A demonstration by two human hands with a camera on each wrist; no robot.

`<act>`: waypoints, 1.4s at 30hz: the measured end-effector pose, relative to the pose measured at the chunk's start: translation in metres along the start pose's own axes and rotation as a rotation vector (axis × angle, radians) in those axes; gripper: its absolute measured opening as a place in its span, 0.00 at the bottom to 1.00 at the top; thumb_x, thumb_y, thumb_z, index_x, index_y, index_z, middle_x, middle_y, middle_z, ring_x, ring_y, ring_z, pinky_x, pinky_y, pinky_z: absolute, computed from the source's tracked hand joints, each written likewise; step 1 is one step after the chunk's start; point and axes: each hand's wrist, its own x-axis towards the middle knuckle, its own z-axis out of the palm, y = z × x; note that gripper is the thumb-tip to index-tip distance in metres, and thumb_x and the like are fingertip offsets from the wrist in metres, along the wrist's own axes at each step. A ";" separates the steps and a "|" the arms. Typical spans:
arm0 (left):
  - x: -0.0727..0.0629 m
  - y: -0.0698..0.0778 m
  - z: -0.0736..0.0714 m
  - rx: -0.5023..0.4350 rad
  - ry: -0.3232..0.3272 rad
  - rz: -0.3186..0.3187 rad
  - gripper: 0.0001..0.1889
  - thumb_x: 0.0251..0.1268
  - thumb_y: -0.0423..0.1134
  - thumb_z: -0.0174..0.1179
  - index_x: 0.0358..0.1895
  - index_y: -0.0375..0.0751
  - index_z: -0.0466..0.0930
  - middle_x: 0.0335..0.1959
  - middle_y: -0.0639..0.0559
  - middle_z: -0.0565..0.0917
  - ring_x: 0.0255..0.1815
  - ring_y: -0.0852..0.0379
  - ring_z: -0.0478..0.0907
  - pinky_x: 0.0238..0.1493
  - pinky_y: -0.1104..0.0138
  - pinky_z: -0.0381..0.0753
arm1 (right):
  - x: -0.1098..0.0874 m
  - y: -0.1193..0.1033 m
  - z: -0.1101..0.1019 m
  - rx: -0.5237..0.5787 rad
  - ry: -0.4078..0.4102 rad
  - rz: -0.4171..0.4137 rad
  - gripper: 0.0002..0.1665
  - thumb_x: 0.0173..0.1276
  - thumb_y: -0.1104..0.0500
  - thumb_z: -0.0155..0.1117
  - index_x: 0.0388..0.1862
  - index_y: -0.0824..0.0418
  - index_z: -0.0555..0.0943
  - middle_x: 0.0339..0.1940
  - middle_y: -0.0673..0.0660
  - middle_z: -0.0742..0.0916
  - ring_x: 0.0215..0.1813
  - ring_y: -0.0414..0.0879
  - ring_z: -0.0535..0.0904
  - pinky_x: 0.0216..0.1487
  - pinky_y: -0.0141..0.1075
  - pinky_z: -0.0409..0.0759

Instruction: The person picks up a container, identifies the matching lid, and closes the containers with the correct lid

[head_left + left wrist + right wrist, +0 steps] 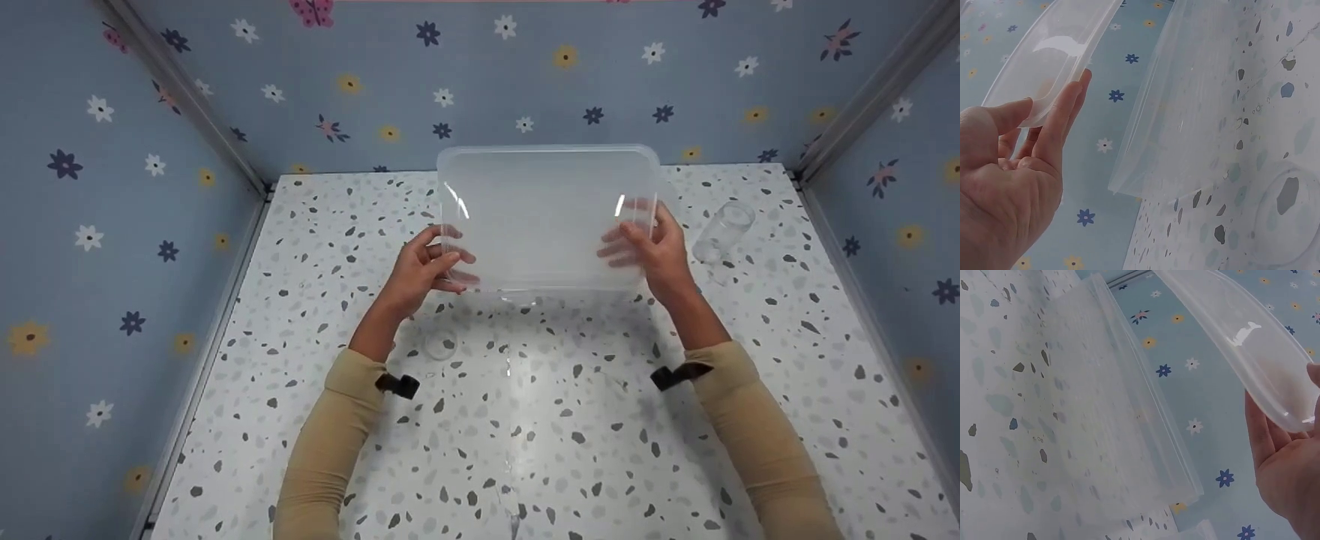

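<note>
Both hands hold a shallow, translucent plastic lid (pixel 544 217) with rounded corners, raised toward the back wall. My left hand (pixel 416 274) pinches its left edge, thumb on the near face and fingers behind, showing through the plastic. At the opposite edge, my right hand (pixel 664 255) grips it the same way. In the left wrist view the lid (pixel 1044 62) curves up from the thumb and fingers. The right wrist view has the lid (pixel 1264 354) tilted, its lower corner in the hand. Below it is a clear plastic box (pixel 1112 410), mostly hidden from the head view.
A clear cup (pixel 724 232) is on the speckled table (pixel 315 450), right of my right hand. A clear round ring-shaped piece (pixel 440 343) lies near my left wrist. Flower-patterned panels (pixel 525 75) enclose the table at the back and both sides.
</note>
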 end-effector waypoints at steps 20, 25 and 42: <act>-0.002 0.000 -0.003 0.037 0.048 0.076 0.13 0.89 0.29 0.57 0.67 0.38 0.75 0.47 0.54 0.92 0.45 0.55 0.98 0.43 0.64 0.97 | -0.005 -0.001 0.001 -0.068 -0.166 0.134 0.22 0.87 0.62 0.61 0.75 0.59 0.77 0.56 0.48 0.95 0.56 0.44 0.96 0.39 0.43 0.97; -0.002 -0.001 -0.002 0.057 0.038 0.072 0.12 0.89 0.31 0.57 0.67 0.40 0.76 0.48 0.55 0.92 0.46 0.55 0.98 0.45 0.63 0.97 | -0.006 0.002 0.003 -0.073 -0.175 0.161 0.22 0.86 0.63 0.63 0.74 0.54 0.78 0.56 0.49 0.95 0.55 0.45 0.97 0.40 0.44 0.97; -0.001 0.001 -0.001 0.101 0.055 0.048 0.20 0.87 0.32 0.61 0.75 0.36 0.74 0.59 0.48 0.92 0.53 0.58 0.96 0.48 0.61 0.97 | -0.007 0.000 -0.001 -0.172 -0.184 0.067 0.06 0.86 0.65 0.66 0.57 0.60 0.84 0.44 0.50 0.97 0.47 0.46 0.99 0.38 0.43 0.96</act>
